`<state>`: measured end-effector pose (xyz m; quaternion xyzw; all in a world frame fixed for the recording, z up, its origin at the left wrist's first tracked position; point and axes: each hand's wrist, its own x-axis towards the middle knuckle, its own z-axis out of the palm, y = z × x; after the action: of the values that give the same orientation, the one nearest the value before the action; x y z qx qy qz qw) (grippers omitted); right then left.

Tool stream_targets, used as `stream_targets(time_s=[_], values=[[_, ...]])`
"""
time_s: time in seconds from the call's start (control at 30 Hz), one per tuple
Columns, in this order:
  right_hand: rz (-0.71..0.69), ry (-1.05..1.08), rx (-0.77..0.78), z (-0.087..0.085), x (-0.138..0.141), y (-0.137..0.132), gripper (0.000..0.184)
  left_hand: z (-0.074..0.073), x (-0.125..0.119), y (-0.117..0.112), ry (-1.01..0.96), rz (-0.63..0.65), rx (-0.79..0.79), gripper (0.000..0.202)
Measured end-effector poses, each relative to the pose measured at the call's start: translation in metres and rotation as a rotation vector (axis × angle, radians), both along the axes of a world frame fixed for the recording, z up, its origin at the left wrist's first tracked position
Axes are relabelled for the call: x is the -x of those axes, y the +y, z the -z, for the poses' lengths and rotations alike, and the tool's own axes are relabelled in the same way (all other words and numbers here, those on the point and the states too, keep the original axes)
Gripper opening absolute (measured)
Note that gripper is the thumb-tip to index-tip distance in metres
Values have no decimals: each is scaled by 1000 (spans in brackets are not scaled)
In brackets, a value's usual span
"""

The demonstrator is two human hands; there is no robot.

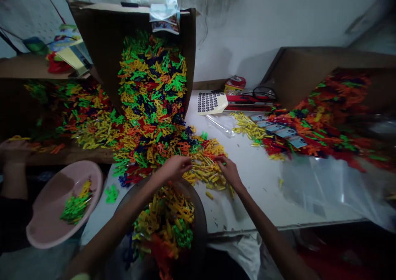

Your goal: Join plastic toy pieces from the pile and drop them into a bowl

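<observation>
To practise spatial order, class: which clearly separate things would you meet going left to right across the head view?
Pink basin, loose green clump, left hand, right hand, large clear plastic.

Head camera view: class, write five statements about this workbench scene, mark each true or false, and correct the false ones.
1. The right hand is at the yellow pieces on the white table. True.
2. The pink basin is full to the rim. False: green and yellow pieces cover only part of its floor.
3. A sheet with rows of dark dots lies beyond the hands. True.
4. The tall carton is closed. False: it is open, with mixed-colour pieces spilling out.
5. Another person's hand shows at the left edge. True.
</observation>
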<state>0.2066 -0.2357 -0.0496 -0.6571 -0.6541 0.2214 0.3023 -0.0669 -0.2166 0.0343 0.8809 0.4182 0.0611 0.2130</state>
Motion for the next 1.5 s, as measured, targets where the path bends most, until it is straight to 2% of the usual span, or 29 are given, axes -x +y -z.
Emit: stream_targets(time_s=[0.1,0.2,0.33,0.47,0.57,0.67,0.8,0.87,0.97,1.03,1.17,1.27,1.33,1.4,1.5], values=[[5,-125,35,17,-15,28,35,40,-57,33,76,36,-25,16],[-62,-230,94,31,-17,44,35,73,-87,51,119,80,-7,11],[-113,-266,119,50,-12,45,21,101,-90,55,98,93,14,17],[-100,-160,92,57,-7,37,15,111,-81,53,7,53,52,15],[-103,-23,70,51,0,31,16,105,-72,55,-106,23,98,5],[-88,144,41,39,7,26,25,92,-58,55,-244,-23,144,2],[-53,448,25,21,17,11,38,66,-32,36,-440,-119,205,20],[-38,602,36,11,24,0,41,51,-20,19,-632,-203,356,33],[-14,814,61,-5,39,-18,35,29,-13,-8,-988,-384,737,47],[-22,1026,112,-15,52,-27,30,19,-15,-22,-1121,-461,861,50],[-74,1420,323,-29,77,-36,39,15,-24,-35,-1189,-484,775,48],[-87,1457,448,-33,87,-39,36,19,-27,-38,-1143,-472,691,48],[-123,1410,463,-31,90,-40,37,21,-26,-40,-1136,-467,679,47],[-123,1266,397,-27,90,-39,37,21,-24,-43,-1150,-492,647,46],[-15,922,201,-19,85,-33,36,21,-22,-44,-1164,-584,545,44]])
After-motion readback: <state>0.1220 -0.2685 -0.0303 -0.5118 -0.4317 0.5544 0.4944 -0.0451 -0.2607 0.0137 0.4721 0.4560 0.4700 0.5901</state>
